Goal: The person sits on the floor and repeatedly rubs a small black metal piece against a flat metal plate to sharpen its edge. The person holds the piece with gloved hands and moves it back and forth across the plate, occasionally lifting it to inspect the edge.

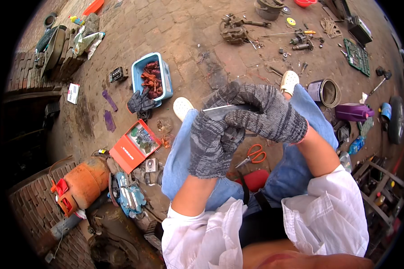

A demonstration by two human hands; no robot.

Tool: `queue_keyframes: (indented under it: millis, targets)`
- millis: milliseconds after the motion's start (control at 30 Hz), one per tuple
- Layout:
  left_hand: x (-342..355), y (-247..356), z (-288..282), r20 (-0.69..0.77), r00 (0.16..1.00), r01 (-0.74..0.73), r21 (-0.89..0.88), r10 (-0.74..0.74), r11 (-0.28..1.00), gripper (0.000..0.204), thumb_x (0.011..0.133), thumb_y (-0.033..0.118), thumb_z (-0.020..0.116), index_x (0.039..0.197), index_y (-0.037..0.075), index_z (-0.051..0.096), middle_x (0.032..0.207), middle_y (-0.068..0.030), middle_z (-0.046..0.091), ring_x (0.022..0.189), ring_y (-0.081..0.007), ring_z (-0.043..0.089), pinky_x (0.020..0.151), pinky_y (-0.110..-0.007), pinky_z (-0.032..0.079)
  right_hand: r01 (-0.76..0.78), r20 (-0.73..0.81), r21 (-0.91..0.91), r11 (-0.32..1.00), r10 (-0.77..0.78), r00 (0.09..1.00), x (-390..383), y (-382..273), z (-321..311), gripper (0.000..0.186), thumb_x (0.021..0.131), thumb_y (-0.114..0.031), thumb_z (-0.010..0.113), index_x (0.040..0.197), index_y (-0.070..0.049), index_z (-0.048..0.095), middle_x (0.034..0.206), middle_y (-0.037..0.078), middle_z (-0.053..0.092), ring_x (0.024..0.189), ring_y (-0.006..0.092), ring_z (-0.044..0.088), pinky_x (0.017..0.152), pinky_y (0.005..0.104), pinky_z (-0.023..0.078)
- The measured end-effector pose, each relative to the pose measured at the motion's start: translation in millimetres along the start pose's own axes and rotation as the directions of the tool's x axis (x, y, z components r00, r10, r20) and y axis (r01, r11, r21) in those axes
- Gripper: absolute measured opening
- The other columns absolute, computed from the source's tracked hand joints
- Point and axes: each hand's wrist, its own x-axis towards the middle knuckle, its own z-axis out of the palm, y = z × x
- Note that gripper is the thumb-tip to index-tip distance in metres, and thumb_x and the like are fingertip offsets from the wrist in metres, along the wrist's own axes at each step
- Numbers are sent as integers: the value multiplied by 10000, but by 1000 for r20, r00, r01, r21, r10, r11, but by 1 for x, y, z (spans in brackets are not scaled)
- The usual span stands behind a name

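Observation:
Both my hands wear grey knitted gloves and meet above my lap. My left hand point(212, 144) grips the lower end of a thin flat grey piece point(222, 110) of metal or plastic. My right hand point(265, 113) closes over the same piece from above, hiding most of it. I sit with blue jeans point(179, 161) and white sleeves; white shoes point(182, 107) rest on the brick ground. Orange-handled scissors point(254, 154) lie on the ground between my knees, beside a red object point(257, 178).
A blue tub point(162, 74) with reddish parts and a dark glove point(139, 103) lie ahead left. A red open box point(134, 145), an orange gas cylinder point(84, 181), a metal can point(326, 92), a purple jug point(353, 112), a circuit board point(356, 56) and scattered tools surround me.

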Motion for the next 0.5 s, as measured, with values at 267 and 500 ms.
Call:
queue_keyframes:
  millis: [267, 500]
  targets:
    - [-2, 1, 6, -26, 997, -74, 10, 74, 997, 296, 727, 14, 527, 1022, -6, 510, 920, -76, 576, 808, -142, 563, 687, -233, 462, -10, 14, -110, 994, 12, 1000, -2, -1, 0, 327, 743, -134, 610, 1018, 18, 522, 896, 90, 599, 817, 118, 543, 743, 257, 434]
    - [-3, -9, 8, -93, 967, -201, 293, 237, 935, 300, 655, 18, 582, 955, 30, 562, 922, -114, 577, 831, -236, 568, 743, -295, 441, -3, 41, 14, 1000, 2, 999, -1, 5, 1, 367, 725, -94, 630, 1048, 25, 504, 980, 90, 576, 885, 126, 538, 778, 257, 434]
